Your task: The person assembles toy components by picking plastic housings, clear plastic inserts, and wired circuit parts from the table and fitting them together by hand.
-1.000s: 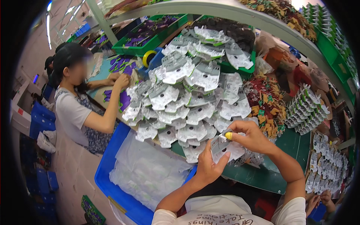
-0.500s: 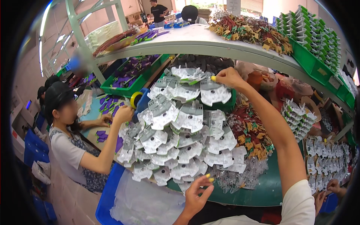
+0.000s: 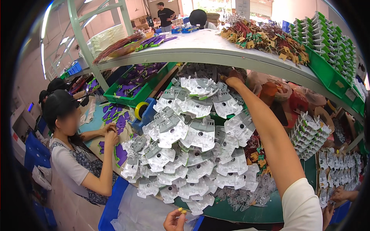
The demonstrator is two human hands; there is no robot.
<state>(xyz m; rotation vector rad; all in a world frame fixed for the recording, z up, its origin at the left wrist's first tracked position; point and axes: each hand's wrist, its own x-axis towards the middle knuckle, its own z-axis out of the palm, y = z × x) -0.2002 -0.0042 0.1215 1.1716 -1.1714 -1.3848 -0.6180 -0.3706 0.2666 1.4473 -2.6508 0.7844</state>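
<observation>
My right arm stretches up and forward. My right hand [image 3: 234, 80] is under the shelf, beside a heap of translucent grey parts [image 3: 198, 70]; its fingertips are partly hidden, so any hold is unclear. Low in the picture, my left hand [image 3: 174, 222] has its thumb and fingers apart, with nothing visible between them. Yellow covers [image 3: 182, 210] sit on its fingertips. Between the hands rises a tall, overlapping stack of white-and-grey moulded plastic shells [image 3: 200, 134], each with a dark round hole; some have green edges.
A blue bin [image 3: 106, 215] with clear sheeting stands below the stack. Wired boards [image 3: 262, 158] and clear parts [image 3: 250, 190] lie right. The shelf [image 3: 200, 54] crosses above. A blue tape dispenser [image 3: 144, 111] and a seated co-worker [image 3: 79, 154] are left; another person's hands [image 3: 335, 198] show right.
My right hand has reached farther under the shelf, past the shells. My left hand has drawn back toward the lower edge. A shell now shows on the stack's right side beside my arm.
</observation>
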